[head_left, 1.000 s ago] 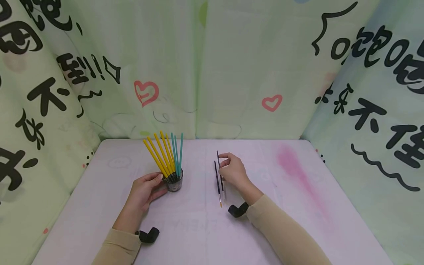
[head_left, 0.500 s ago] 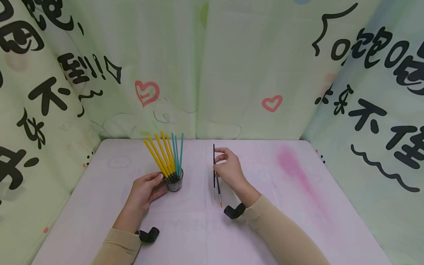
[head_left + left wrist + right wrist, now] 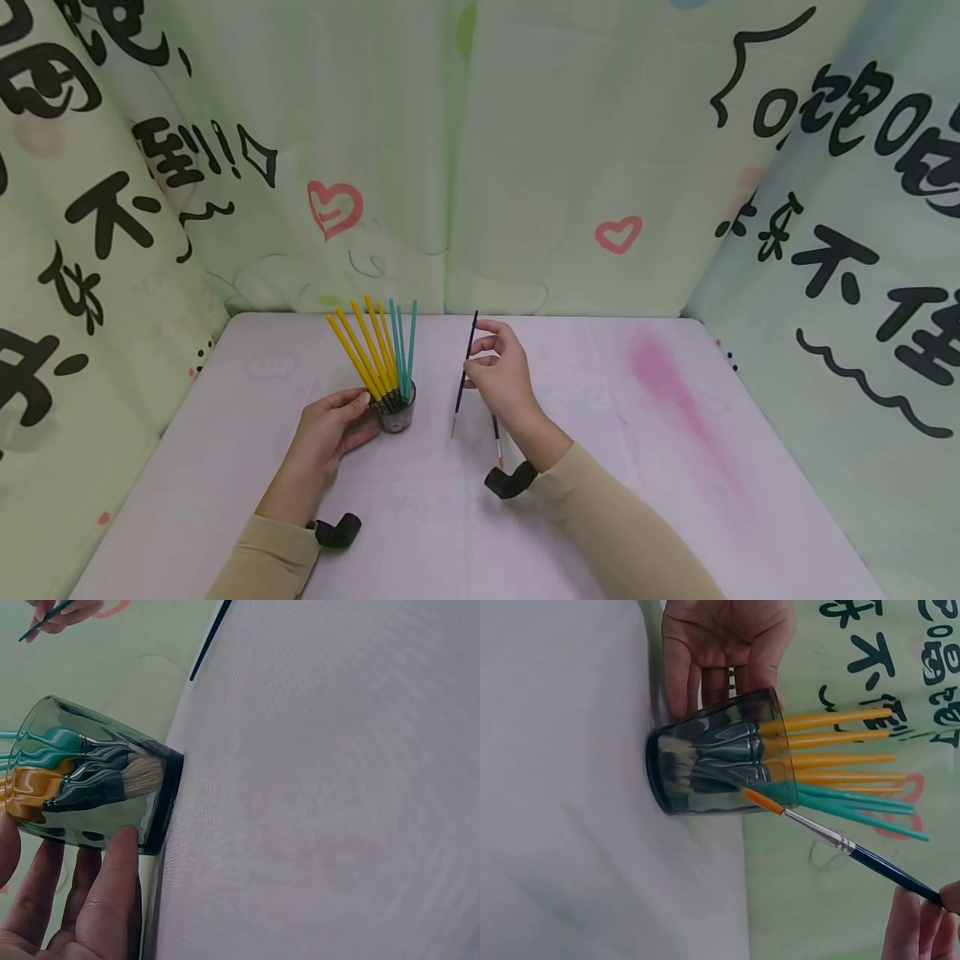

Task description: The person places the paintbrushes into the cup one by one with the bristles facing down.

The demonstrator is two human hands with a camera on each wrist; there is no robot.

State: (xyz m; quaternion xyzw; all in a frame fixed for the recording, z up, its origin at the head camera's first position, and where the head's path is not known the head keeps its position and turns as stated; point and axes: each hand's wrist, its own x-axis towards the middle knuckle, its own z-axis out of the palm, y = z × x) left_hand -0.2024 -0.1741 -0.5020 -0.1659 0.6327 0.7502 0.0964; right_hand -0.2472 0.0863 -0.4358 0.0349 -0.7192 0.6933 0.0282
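In the head view, my left hand point(image 3: 330, 433) rests against the side of a dark see-through glass point(image 3: 395, 419), its thumb at the rim. The left wrist view shows fairly straight fingers point(image 3: 109, 900) along the glass. Yellow-handled brushes point(image 3: 840, 739) and teal-handled brushes point(image 3: 870, 806) stand in it, bristles down. My right hand point(image 3: 502, 371), right of the glass, pinches a thin paintbrush point(image 3: 462, 379) by its dark handle. Its orange-brown tip point(image 3: 763, 800) points down and overlaps the glass in the right wrist view. Another thin paintbrush point(image 3: 497, 437) lies on the table, partly hidden behind the right hand.
The table point(image 3: 420, 525) has a pale pinkish cover with a pink stain point(image 3: 663, 367) at the right. A light green curtain point(image 3: 525, 167) with black lettering and red hearts hangs behind and on both sides. Black wrist cameras point(image 3: 337, 532) jut out from both sleeves.
My right hand has raised the thin paintbrush off the table and carried it left towards the glass, tilting it. The other thin brush stays lying. My left hand and the glass have kept their place.
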